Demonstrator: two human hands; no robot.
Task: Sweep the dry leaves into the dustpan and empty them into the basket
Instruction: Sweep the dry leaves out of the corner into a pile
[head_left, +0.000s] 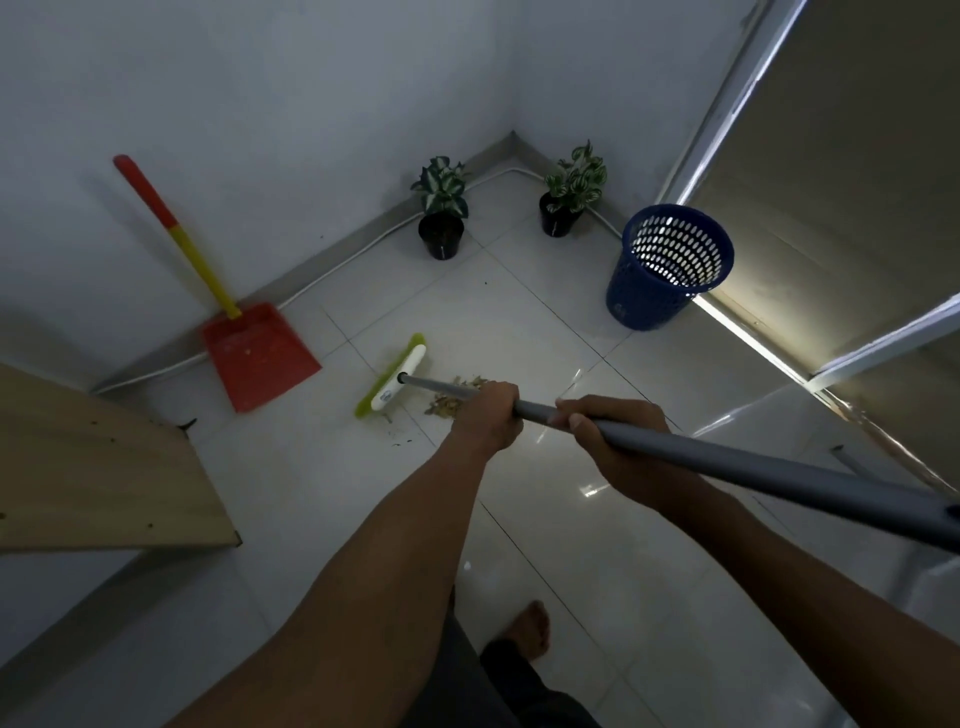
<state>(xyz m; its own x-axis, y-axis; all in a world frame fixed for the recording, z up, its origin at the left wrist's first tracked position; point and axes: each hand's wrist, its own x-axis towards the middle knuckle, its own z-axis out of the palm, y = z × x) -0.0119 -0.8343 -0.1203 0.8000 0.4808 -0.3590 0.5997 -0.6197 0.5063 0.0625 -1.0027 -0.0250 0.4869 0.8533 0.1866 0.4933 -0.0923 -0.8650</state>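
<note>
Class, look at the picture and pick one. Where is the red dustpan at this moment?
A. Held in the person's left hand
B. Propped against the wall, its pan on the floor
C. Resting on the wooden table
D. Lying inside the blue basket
B: the red dustpan stands with its handle leaning on the wall and its pan on the tiles, while the left hand and right hand both grip the broom.

- Dim room corner, plain pale walls with grey skirting along the base
- White cable runs along the skirting
- Glossy white tile floor, dark grout lines, reflections of light on it
- Light wood board at left edge, furniture, type unclear
- Two potted plants in black pots near the corner
- Door or window frame at right, bright light strip at its bottom
</note>
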